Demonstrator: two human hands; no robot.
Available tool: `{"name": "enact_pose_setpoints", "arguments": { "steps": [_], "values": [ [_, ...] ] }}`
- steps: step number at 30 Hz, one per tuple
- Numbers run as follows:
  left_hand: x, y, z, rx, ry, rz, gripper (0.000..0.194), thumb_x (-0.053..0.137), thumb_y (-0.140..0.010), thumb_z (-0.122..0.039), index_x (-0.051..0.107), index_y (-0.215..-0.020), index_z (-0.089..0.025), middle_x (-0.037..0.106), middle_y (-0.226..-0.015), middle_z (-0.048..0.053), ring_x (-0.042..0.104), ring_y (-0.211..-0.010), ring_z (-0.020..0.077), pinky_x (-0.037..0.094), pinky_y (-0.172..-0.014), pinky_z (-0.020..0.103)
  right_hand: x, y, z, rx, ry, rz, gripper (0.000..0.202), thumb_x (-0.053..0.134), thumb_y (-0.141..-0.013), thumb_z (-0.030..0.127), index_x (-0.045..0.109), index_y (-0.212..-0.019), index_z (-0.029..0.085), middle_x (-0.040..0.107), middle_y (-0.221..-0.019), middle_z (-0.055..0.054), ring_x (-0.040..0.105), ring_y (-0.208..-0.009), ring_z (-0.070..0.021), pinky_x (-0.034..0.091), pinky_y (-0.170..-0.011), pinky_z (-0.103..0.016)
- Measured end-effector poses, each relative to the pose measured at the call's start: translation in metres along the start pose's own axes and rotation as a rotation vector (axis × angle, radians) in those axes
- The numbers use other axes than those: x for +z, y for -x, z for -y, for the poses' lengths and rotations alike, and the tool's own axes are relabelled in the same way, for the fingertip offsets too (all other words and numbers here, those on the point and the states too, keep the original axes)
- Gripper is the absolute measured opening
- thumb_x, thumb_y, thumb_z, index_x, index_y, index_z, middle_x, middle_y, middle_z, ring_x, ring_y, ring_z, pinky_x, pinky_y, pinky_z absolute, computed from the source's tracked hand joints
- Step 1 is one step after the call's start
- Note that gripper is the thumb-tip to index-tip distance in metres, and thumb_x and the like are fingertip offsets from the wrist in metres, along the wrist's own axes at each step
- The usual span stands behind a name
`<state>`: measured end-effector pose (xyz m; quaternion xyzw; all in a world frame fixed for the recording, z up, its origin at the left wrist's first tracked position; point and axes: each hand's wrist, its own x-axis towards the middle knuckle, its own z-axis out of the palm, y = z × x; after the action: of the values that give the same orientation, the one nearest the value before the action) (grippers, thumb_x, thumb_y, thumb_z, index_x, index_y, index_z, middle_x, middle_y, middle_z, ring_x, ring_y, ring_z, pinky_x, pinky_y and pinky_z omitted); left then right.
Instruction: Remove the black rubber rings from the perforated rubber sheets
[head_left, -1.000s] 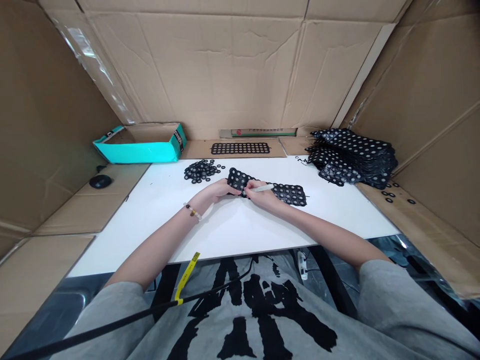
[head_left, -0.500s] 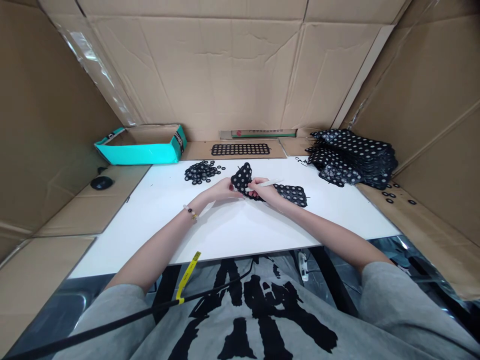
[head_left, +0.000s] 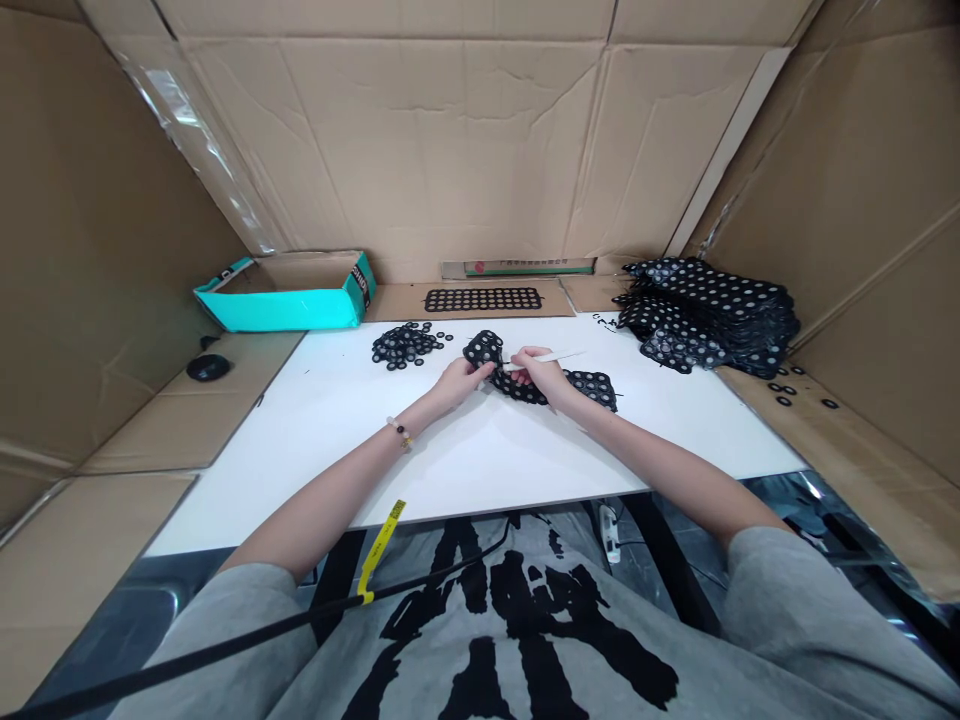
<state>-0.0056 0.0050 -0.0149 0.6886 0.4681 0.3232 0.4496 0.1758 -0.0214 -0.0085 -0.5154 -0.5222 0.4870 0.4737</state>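
A black rubbery sheet (head_left: 525, 392) dotted with rows of light round holes lies across the middle of the white table, its left end bent up. My left hand (head_left: 457, 382) pinches the sheet near that raised end. In my right hand (head_left: 541, 374) is a slim white pen-like tool (head_left: 556, 356), its tip pointing left at the sheet beside my left fingers. The exact contact at the tip is too small to make out. The sheet's right end (head_left: 596, 387) rests flat beyond my right wrist. Left of the sheet sits a pile of small black rings (head_left: 405, 345).
At the back left stands a teal open box (head_left: 281, 308). A black perforated strip (head_left: 483, 299) lies on cardboard at the back. Stacked dotted black sheets (head_left: 709, 310) fill the back right, with loose rings (head_left: 784, 390) beside them. Cardboard walls (head_left: 450, 140) enclose the table.
My left hand has shifted slightly right, its thumb now over the sheet. The right hand and tool have moved a little right and up. The sheet's raised end has lowered somewhat.
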Motion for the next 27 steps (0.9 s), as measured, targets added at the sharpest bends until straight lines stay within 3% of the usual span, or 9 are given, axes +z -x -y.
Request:
{"name": "enact_pose_setpoints", "arguments": {
  "steps": [3,7,12,16,21,27],
  "values": [
    [0.001,-0.001,0.002,0.012,-0.074,-0.083,0.037,0.060,-0.077,-0.051,0.067,-0.084,-0.016,0.068,-0.086,0.006,0.058,-0.091,0.0265,0.043,-0.084,0.033,-0.004,-0.002,-0.002,-0.002,-0.029,-0.094,0.019,0.055,-0.074,0.026,0.051,-0.057,0.018,0.059,-0.054,0.001,0.049,-0.049,-0.0098,0.034,-0.049,-0.021],
    [0.006,0.002,-0.004,-0.016,-0.357,-0.199,0.041,0.064,-0.073,-0.057,0.069,-0.089,-0.020,0.069,-0.095,0.010,0.050,-0.111,0.0368,0.033,-0.098,0.045,-0.004,-0.003,-0.004,0.025,-0.095,-0.144,0.020,0.055,-0.074,0.026,0.050,-0.056,0.019,0.058,-0.053,0.001,0.047,-0.048,-0.0105,0.033,-0.047,-0.023],
    [0.006,0.003,-0.010,0.012,-0.578,-0.164,0.030,0.060,-0.079,-0.044,0.068,-0.087,-0.017,0.070,-0.093,0.014,0.054,-0.106,0.0369,0.032,-0.098,0.051,-0.003,-0.003,-0.004,0.042,-0.129,-0.152,0.020,0.055,-0.074,0.026,0.049,-0.056,0.020,0.058,-0.052,0.001,0.046,-0.047,-0.0111,0.032,-0.045,-0.023],
    [0.002,0.001,-0.001,-0.069,-0.297,-0.206,0.029,0.062,-0.075,-0.040,0.066,-0.088,-0.014,0.071,-0.096,0.012,0.062,-0.092,0.0304,0.044,-0.088,0.043,0.001,-0.003,-0.007,0.009,-0.053,-0.066,0.020,0.055,-0.074,0.026,0.050,-0.056,0.019,0.059,-0.052,0.001,0.048,-0.048,-0.0105,0.036,-0.049,-0.022],
    [0.004,-0.003,0.013,-0.046,0.160,-0.186,0.038,0.077,-0.059,-0.034,0.065,-0.089,-0.013,0.072,-0.097,0.009,0.065,-0.088,0.0244,0.050,-0.080,0.035,0.003,-0.002,-0.012,-0.068,0.092,-0.027,0.019,0.055,-0.076,0.028,0.053,-0.059,0.020,0.062,-0.055,0.001,0.054,-0.054,-0.0114,0.039,-0.054,-0.022],
    [0.006,-0.002,0.010,-0.092,0.305,-0.185,0.045,0.081,-0.055,-0.028,0.066,-0.094,-0.012,0.072,-0.102,0.010,0.066,-0.091,0.0243,0.051,-0.088,0.039,0.001,-0.006,-0.013,-0.069,0.096,-0.037,0.020,0.054,-0.077,0.029,0.053,-0.060,0.019,0.062,-0.056,0.000,0.054,-0.054,-0.0122,0.041,-0.055,-0.023]
  ]
}}
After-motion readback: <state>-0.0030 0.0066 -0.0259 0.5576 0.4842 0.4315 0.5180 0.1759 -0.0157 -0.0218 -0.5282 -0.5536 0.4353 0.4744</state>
